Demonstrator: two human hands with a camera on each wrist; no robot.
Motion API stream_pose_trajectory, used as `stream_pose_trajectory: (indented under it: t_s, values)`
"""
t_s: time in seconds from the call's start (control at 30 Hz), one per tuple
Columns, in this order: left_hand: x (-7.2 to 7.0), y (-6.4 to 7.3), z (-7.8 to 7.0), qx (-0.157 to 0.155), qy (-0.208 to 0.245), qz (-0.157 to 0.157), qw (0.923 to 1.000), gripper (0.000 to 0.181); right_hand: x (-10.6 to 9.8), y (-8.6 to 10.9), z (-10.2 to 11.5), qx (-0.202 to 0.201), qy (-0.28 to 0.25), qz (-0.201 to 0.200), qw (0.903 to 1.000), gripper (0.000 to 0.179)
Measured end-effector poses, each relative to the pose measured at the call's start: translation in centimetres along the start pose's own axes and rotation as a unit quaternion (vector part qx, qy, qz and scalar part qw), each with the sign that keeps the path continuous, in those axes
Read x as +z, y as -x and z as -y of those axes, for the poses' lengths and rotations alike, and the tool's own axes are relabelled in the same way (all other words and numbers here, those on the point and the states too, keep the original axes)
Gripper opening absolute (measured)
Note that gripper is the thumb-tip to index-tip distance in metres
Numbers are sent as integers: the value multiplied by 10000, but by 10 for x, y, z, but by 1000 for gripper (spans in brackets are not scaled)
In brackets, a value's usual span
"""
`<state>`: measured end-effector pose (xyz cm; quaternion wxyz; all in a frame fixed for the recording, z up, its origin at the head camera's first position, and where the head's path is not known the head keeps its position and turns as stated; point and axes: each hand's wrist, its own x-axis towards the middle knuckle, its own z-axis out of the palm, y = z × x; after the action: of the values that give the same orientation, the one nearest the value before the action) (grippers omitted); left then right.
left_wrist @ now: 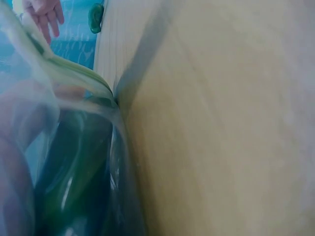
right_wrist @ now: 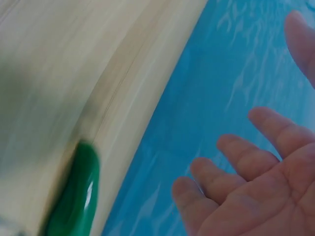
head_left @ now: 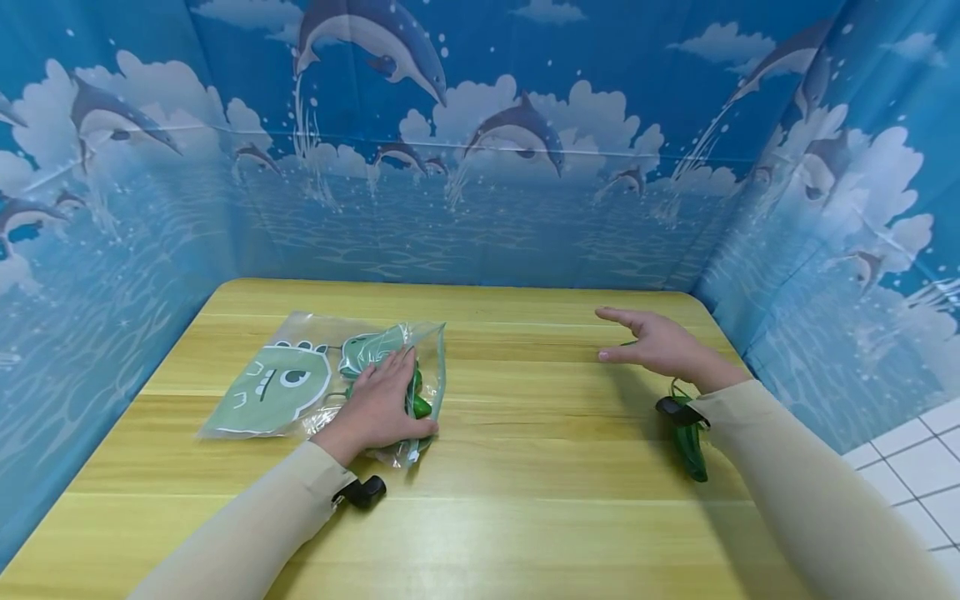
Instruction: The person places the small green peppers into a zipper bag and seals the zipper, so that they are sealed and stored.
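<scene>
My left hand (head_left: 378, 404) rests on a clear zip bag (head_left: 247, 421) printed with a green cartoon face, fingers stretched over it and thumb spread at the bag's mouth. Glossy green peppers (head_left: 422, 407) show inside the bag, partly covered by that hand. In the left wrist view the bag film fills the near side, with a dark green pepper (left_wrist: 74, 172) behind it. My right hand (head_left: 660, 343) hovers over the right side of the table, holding nothing, fingers spread. Beneath its wrist lies a long green pepper (head_left: 691, 454). A shiny green pepper (right_wrist: 74, 196) shows in the right wrist view.
The wooden table (head_left: 525, 517) has a rounded far edge. Blue dolphin-print curtains (head_left: 480, 225) surround its back and sides. White floor tiles (head_left: 915, 475) show at the right. A dark wrist strap (head_left: 363, 492) sits on the left sleeve and another (head_left: 675, 410) on the right.
</scene>
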<state>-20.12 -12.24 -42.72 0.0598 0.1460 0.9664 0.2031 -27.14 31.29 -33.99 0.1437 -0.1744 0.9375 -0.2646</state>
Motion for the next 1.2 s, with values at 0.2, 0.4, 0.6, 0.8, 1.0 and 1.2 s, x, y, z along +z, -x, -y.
stream_pose_trajectory:
  t_s: [0.2, 0.4, 0.6, 0.8, 1.0, 1.2]
  values:
    - [0, -1, 1, -9, -24, 7, 10000, 130, -13, 26, -36, 164, -36, 90, 9998, 90]
    - [0, -1, 1, -15, -22, 4, 10000, 130, -19, 51, -68, 206, 12, 188, 9996, 94]
    - [2, -1, 2, -9, -23, 15, 10000, 130, -22, 76, -89, 120, 40, 328, 9994, 89]
    - [2, -2, 3, -9, -34, -1, 10000, 130, -24, 94, -112, 343, 228, 559, 9976, 92]
    - [3, -2, 3, -18, -42, 18, 10000, 131, -21, 107, -138, 520, -10, 895, 9946, 92]
    - [3, -1, 2, -22, -46, 4, 10000, 130, -14, 111, -154, 459, -90, 951, 9944, 92]
